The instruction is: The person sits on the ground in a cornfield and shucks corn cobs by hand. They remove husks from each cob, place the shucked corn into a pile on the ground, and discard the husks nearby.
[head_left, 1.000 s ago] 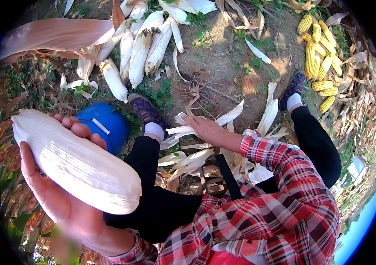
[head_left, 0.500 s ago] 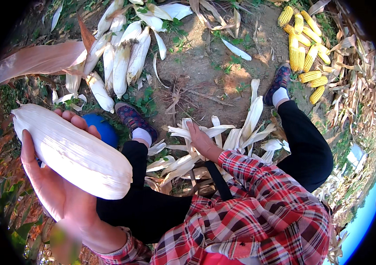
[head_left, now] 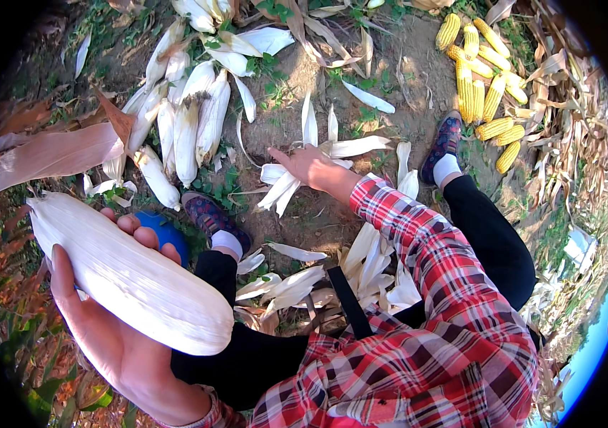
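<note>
Left hand [head_left: 115,335]: fingers [head_left: 147,237] curled over the far side of one large ear in pale husk [head_left: 133,274], thumb along its near side, the grip opened as wide as the ear was thick; the ear lay slantwise across the palm, raised above the ground [head_left: 286,232]. Right hand [head_left: 312,167]: palm down, one finger extended, the others partly hidden; it was among a spray of white husk strips [head_left: 279,194], and I could not tell whether it had hold of any. Just beyond the left fingers: one blue rounded object [head_left: 175,232], partly covered. Between the legs: loose pale husks [head_left: 293,285] and one black strap [head_left: 350,303]. Beside the left shoe [head_left: 215,217], toward the ground's far left corner: a group of husk-covered ears [head_left: 186,135], with one broad dry leaf [head_left: 54,160] nearer the left edge. Beyond the right shoe [head_left: 443,143], toward the far right corner: a cluster of bare yellow ears [head_left: 493,98]. Along the right edge: dry stalks and leaves [head_left: 568,143], heaped.
</note>
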`<state>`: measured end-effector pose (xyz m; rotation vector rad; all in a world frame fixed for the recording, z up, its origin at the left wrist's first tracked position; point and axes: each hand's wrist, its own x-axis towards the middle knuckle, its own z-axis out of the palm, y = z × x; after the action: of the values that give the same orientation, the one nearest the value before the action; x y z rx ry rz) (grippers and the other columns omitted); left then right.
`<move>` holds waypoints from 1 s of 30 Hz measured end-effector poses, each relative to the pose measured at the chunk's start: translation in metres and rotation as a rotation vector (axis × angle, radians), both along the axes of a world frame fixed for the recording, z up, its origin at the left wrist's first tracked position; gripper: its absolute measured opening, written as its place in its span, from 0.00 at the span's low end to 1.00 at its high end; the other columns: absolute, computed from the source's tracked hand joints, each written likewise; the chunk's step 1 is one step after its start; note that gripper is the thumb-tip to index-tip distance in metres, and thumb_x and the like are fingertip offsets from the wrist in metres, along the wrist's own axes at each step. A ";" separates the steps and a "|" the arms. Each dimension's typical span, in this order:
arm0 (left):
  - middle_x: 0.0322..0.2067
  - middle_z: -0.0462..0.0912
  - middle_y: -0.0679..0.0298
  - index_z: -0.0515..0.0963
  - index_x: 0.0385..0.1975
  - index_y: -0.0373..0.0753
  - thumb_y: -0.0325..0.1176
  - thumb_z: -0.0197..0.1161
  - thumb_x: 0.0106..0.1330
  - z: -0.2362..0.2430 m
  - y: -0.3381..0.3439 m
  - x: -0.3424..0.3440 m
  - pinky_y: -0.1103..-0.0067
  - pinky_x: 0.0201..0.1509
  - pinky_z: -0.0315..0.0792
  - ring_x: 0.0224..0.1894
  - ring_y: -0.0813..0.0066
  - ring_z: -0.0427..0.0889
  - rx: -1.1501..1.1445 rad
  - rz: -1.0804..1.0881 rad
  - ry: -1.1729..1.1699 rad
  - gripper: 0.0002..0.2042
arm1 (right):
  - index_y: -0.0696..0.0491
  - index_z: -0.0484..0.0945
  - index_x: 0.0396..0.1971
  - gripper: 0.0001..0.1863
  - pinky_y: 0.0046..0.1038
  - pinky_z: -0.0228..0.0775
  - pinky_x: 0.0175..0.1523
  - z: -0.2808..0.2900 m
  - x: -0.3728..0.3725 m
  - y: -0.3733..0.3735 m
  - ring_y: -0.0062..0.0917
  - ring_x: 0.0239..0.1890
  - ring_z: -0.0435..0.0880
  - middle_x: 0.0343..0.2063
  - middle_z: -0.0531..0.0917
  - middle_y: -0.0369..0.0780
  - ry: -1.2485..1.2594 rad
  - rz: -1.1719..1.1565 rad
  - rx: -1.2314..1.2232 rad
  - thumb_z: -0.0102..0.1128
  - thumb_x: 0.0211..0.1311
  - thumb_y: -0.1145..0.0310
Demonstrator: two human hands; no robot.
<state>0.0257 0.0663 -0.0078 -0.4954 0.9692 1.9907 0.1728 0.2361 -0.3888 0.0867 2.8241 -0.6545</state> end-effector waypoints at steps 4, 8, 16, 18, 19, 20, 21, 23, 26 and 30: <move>0.43 0.71 0.55 0.65 0.53 0.35 0.47 0.53 0.66 0.001 0.004 0.002 0.59 0.56 0.67 0.46 0.60 0.74 -0.034 0.042 0.004 0.24 | 0.54 0.74 0.48 0.19 0.39 0.70 0.39 -0.011 -0.047 -0.003 0.34 0.34 0.82 0.25 0.82 0.40 -0.110 0.028 0.108 0.51 0.55 0.70; 0.44 0.69 0.55 0.63 0.54 0.35 0.47 0.52 0.67 0.000 0.005 0.002 0.60 0.57 0.67 0.47 0.61 0.73 -0.016 0.041 0.029 0.24 | 0.52 0.83 0.28 0.08 0.38 0.73 0.40 -0.006 -0.044 0.014 0.37 0.38 0.82 0.27 0.83 0.40 -0.192 -0.002 0.135 0.55 0.53 0.71; 0.44 0.70 0.55 0.62 0.55 0.34 0.48 0.51 0.67 -0.008 0.003 0.002 0.60 0.56 0.68 0.47 0.62 0.73 -0.054 0.028 0.048 0.25 | 0.53 0.82 0.36 0.18 0.38 0.69 0.54 0.034 0.001 0.152 0.43 0.54 0.69 0.49 0.72 0.45 -0.159 -0.628 0.232 0.70 0.42 0.62; 0.44 0.71 0.54 0.63 0.55 0.34 0.48 0.50 0.67 -0.010 0.002 0.002 0.60 0.57 0.68 0.48 0.62 0.74 -0.047 -0.001 0.047 0.25 | 0.52 0.82 0.40 0.21 0.39 0.68 0.56 0.015 0.026 0.195 0.42 0.55 0.69 0.55 0.69 0.44 -0.326 -0.685 0.288 0.69 0.44 0.60; 0.44 0.71 0.56 0.63 0.54 0.34 0.47 0.51 0.67 -0.008 0.006 0.001 0.61 0.59 0.67 0.49 0.63 0.73 -0.036 -0.055 0.037 0.24 | 0.49 0.81 0.42 0.21 0.39 0.69 0.56 -0.006 0.045 0.212 0.41 0.56 0.68 0.58 0.67 0.43 -0.433 -0.677 0.345 0.67 0.47 0.56; 0.44 0.71 0.58 0.63 0.54 0.35 0.46 0.52 0.68 -0.007 0.006 0.000 0.63 0.60 0.66 0.50 0.65 0.73 -0.052 -0.084 0.036 0.23 | 0.49 0.81 0.43 0.22 0.39 0.69 0.56 -0.005 0.043 0.197 0.40 0.56 0.68 0.58 0.67 0.42 -0.437 -0.660 0.338 0.67 0.47 0.55; 0.43 0.70 0.60 0.63 0.53 0.35 0.45 0.52 0.68 -0.006 0.005 -0.002 0.64 0.61 0.66 0.50 0.67 0.72 -0.046 -0.116 0.035 0.22 | 0.48 0.80 0.45 0.24 0.40 0.69 0.56 0.007 0.042 0.189 0.39 0.57 0.68 0.58 0.68 0.41 -0.434 -0.651 0.350 0.66 0.48 0.53; 0.44 0.71 0.59 0.63 0.53 0.35 0.46 0.51 0.68 -0.006 0.000 -0.003 0.64 0.62 0.65 0.51 0.65 0.72 -0.036 -0.143 0.039 0.22 | 0.50 0.79 0.43 0.22 0.42 0.70 0.54 -0.012 0.061 0.163 0.39 0.54 0.73 0.55 0.71 0.41 -0.172 -0.579 0.187 0.68 0.47 0.57; 0.47 0.71 0.56 0.62 0.56 0.34 0.45 0.51 0.68 -0.010 0.002 -0.006 0.65 0.64 0.63 0.53 0.63 0.72 0.059 -0.191 0.036 0.24 | 0.52 0.79 0.36 0.12 0.41 0.70 0.50 -0.025 0.120 0.087 0.39 0.51 0.75 0.56 0.69 0.46 0.023 -0.509 0.117 0.59 0.51 0.66; 0.50 0.73 0.53 0.62 0.58 0.32 0.42 0.54 0.67 -0.010 -0.005 0.001 0.65 0.65 0.62 0.54 0.62 0.73 0.040 -0.089 0.004 0.25 | 0.52 0.76 0.30 0.06 0.36 0.68 0.43 0.006 0.199 -0.030 0.36 0.41 0.77 0.50 0.71 0.48 -0.116 -0.363 0.165 0.50 0.54 0.70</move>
<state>0.0265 0.0610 -0.0182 -0.4194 0.9359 1.9286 0.3713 0.2064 -0.3833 0.6559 2.7647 -0.4653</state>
